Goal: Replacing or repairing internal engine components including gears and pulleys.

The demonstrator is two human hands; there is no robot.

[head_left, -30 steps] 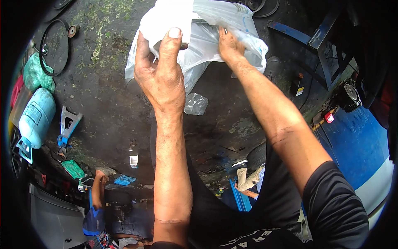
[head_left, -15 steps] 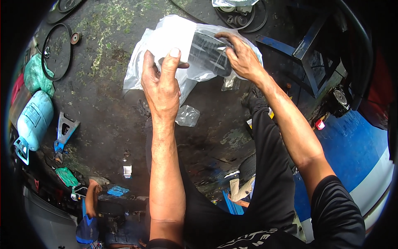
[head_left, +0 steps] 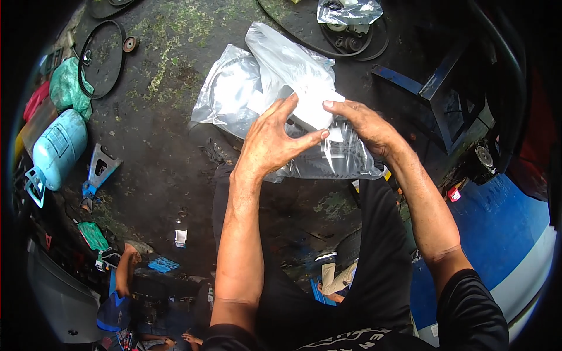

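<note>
Between my hands is a small white box (head_left: 316, 114), its top washed out by glare. My left hand (head_left: 266, 143) grips its near left side, thumb along the lower edge. My right hand (head_left: 366, 127) grips the right side with its thumb on top; its other fingers are hidden. Clear plastic bags (head_left: 234, 79) lie around and behind the box, partly under my hands. Through the plastic below the box a dark ribbed belt (head_left: 339, 165) shows.
On the dark floor at far left are a black toothed belt (head_left: 85, 58) and a small pulley (head_left: 130, 44). A light-blue gas cylinder (head_left: 60, 149) and a blue metal arm (head_left: 102, 169) lie left. A blue metal frame (head_left: 436, 85) stands right. Other people work below.
The white box and bags have come nearer and turned. My left hand has shifted right, and my right hand has moved down from the belt's bag to the box.
</note>
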